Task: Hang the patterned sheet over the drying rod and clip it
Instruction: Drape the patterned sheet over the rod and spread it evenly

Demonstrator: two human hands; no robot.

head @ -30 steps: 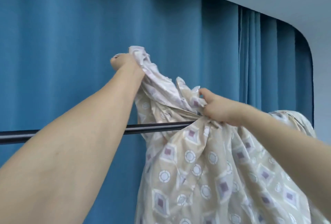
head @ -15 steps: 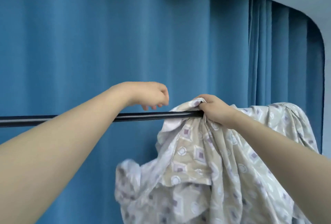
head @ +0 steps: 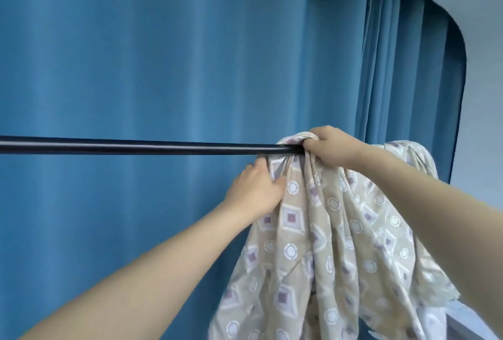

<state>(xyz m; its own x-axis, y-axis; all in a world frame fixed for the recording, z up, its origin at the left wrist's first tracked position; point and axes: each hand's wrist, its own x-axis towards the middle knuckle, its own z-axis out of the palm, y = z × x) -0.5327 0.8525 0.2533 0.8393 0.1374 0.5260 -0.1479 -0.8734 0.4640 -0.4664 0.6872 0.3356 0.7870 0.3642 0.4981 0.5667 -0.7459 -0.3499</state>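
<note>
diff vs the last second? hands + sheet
The left hand let go of the raised sheet end, crossed above the rod, then dropped below it and now grips the patterned sheet hanging there. The right hand still clamps the sheet at the rod; the curtain is unchanged.

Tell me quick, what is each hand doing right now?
Left hand: grips a fold of the patterned sheet just below the drying rod.
Right hand: holds the sheet bunched against the rod.
</note>
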